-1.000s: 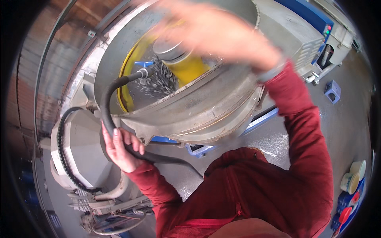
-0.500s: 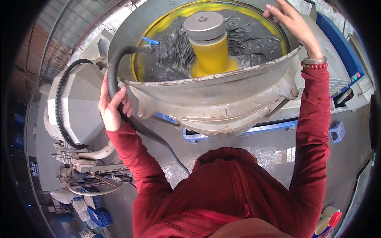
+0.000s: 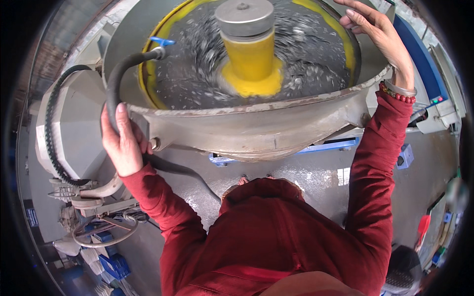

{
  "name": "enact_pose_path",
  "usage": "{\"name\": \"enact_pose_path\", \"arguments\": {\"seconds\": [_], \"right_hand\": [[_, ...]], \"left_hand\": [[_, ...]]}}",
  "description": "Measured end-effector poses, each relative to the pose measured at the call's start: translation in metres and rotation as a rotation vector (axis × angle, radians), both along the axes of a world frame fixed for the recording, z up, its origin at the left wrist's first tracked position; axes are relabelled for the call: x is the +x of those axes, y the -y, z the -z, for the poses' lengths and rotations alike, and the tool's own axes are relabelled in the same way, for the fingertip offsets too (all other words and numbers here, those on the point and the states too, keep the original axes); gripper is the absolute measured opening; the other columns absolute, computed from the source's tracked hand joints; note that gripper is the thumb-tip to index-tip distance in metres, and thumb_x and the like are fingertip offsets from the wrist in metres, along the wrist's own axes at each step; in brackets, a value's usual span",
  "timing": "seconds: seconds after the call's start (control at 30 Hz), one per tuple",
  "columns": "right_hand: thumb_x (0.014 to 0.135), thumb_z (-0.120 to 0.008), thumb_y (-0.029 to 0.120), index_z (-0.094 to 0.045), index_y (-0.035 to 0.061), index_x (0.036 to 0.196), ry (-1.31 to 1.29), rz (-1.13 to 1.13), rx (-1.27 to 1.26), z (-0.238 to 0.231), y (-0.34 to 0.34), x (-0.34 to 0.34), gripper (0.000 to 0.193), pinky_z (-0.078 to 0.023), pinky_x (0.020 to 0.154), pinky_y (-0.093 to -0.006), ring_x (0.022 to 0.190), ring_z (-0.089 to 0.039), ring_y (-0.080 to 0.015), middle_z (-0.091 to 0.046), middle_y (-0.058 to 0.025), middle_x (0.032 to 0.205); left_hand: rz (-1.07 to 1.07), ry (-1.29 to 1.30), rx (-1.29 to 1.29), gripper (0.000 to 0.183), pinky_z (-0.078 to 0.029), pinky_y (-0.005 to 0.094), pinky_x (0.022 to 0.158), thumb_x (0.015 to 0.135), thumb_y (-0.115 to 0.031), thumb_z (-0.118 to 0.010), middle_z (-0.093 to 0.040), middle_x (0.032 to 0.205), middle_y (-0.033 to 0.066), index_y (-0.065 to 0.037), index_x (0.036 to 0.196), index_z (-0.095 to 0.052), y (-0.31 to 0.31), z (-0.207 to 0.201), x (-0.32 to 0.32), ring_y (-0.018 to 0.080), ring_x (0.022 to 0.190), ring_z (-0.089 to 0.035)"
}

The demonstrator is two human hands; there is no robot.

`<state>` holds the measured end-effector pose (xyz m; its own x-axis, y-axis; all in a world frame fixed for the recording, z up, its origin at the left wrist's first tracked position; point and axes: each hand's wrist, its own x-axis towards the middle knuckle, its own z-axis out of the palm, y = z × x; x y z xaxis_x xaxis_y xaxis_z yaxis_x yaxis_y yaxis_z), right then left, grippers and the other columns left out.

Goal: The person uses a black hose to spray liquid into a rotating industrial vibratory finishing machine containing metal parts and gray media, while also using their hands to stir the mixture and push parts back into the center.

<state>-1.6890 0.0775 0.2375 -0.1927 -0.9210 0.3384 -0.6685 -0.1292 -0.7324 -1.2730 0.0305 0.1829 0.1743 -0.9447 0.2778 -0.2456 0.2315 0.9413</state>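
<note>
A large round metal bowl (image 3: 266,118) with a yellow lining holds a churning mass of small grey, shiny pieces (image 3: 311,64). From its middle rises a yellow column (image 3: 249,59) with a grey metal cap (image 3: 244,17). My left hand (image 3: 123,143) is closed around a dark hose (image 3: 117,74) outside the bowl's left rim. The hose arches over that rim and ends in a metal valve with a blue lever (image 3: 162,41); no water stream is visible. Over the right rim, my right hand (image 3: 382,37) is raised with fingers apart, holding nothing.
To the left stands a grey faceted drum (image 3: 69,128) with a ribbed black hose (image 3: 49,128) and a handwheel (image 3: 106,232). Blue crates (image 3: 114,266) lie lower left. A blue panel (image 3: 419,64) is at the right, above a small blue block (image 3: 406,157) on the floor.
The view has shifted, so the bowl and hose appear farther left. My right hand has drawn outward toward the right rim. My left hand still grips the hose, and the pieces keep churning.
</note>
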Motion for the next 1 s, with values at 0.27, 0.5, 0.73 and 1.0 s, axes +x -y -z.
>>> {"name": "enact_pose_path", "arguments": {"seconds": [0.27, 0.5, 0.73, 1.0], "right_hand": [[0.093, -0.057, 0.025, -0.054, 0.0027, 0.125, 0.122, 0.019, -0.079, 0.006, -0.002, -0.008, 0.039, -0.048, 0.069, -0.0221, 0.076, -0.06, -0.0086, -0.066, -0.0037, 0.085], [0.093, -0.057, 0.025, -0.054, 0.001, 0.125, 0.128, 0.081, -0.052, 0.006, 0.003, -0.019, 0.041, -0.049, 0.067, -0.0233, 0.074, -0.06, -0.0098, -0.065, -0.0047, 0.084], [0.092, -0.057, 0.027, -0.056, 0.0008, 0.122, 0.18, 0.009, -0.072, 0.007, 0.009, -0.029, 0.039, -0.051, 0.067, -0.0242, 0.074, -0.062, -0.0114, -0.066, -0.0067, 0.083], [0.092, -0.059, 0.027, -0.059, 0.0024, 0.116, 0.265, -0.009, -0.18, 0.007, 0.002, -0.018, 0.035, -0.052, 0.063, -0.0233, 0.068, -0.064, -0.0135, -0.066, -0.0098, 0.078]], "left_hand": [[-0.012, 0.026, -0.035, 0.038, -0.028, 0.023, 0.028, 0.097, -0.032, -0.05, -0.034, 0.049, -0.0027, -0.004, 0.122, -0.044, 0.003, 0.005, -0.008, 0.0054, 0.033, -0.029], [-0.024, 0.043, -0.066, 0.037, -0.029, 0.0225, 0.028, 0.097, -0.033, -0.05, -0.034, 0.05, -0.0032, -0.006, 0.121, -0.045, 0.005, 0.005, -0.007, 0.0046, 0.033, -0.029], [-0.029, 0.087, -0.075, 0.036, -0.028, 0.0224, 0.029, 0.097, -0.034, -0.05, -0.034, 0.05, -0.0035, -0.006, 0.119, -0.048, 0.004, 0.004, -0.003, 0.0044, 0.034, -0.03], [-0.065, 0.101, -0.08, 0.04, -0.029, 0.024, 0.03, 0.096, -0.033, -0.052, -0.036, 0.048, -0.0037, -0.003, 0.122, -0.048, 0.003, 0.005, -0.004, 0.006, 0.033, -0.032]]}}
